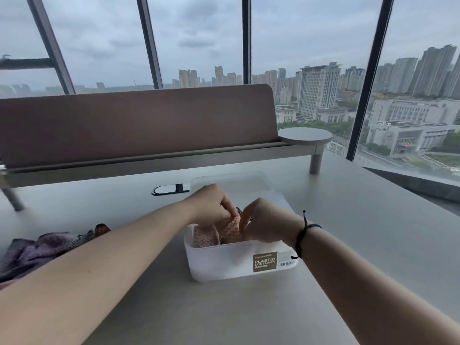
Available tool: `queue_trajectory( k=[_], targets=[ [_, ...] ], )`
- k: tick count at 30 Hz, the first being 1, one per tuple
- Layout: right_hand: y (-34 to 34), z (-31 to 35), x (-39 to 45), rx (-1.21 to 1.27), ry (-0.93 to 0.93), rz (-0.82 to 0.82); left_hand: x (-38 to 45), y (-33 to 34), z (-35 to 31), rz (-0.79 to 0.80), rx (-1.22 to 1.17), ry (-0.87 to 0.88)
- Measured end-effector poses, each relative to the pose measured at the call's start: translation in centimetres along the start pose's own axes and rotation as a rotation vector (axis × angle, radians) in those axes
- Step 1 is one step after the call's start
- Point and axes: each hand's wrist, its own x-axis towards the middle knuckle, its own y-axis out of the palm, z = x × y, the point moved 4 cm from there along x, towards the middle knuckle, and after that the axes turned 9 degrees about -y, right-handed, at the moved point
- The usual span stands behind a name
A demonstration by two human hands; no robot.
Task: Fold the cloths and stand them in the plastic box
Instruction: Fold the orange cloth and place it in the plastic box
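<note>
On the grey table (348, 245) by the window, the left hand (211, 202) and right hand (263, 220) both pinch a pink cloth (229, 230) inside the box (224, 262). The person should keep it upright and press it against the folded one (205, 239). More cloths (42, 247) wait at the left.

Both forearms bare, entering from lower frame edges, converging at frame centre. Left hand (211, 202): palm down, knuckles up, fingers curled downward, pinching pink patterned cloth (227, 231). Right hand (263, 220): wrist bent, fingers curled inward toward left hand, gripping same cloth. Hands just beside each other, fingertips near touching. Black cord bracelet (302, 235) round right wrist. Fingertips partly hidden.
</note>
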Motion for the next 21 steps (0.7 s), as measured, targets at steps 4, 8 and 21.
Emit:
queue_trajectory(
  k=[4,8,21],
  targets=[
    [0.6,1.0,1.4,-0.171,0.023,0.166,0.2,-0.4,0.7,-0.017,0.070,-0.019],
    [2.4,0.7,2.9,-0.346,0.044,0.289,0.2,0.6,-0.1,-0.068,0.339,-0.029],
    [3.9,-0.3,4.2,-0.385,0.017,0.321,0.1,3.1,0.7,0.154,0.354,0.017]
  ],
)
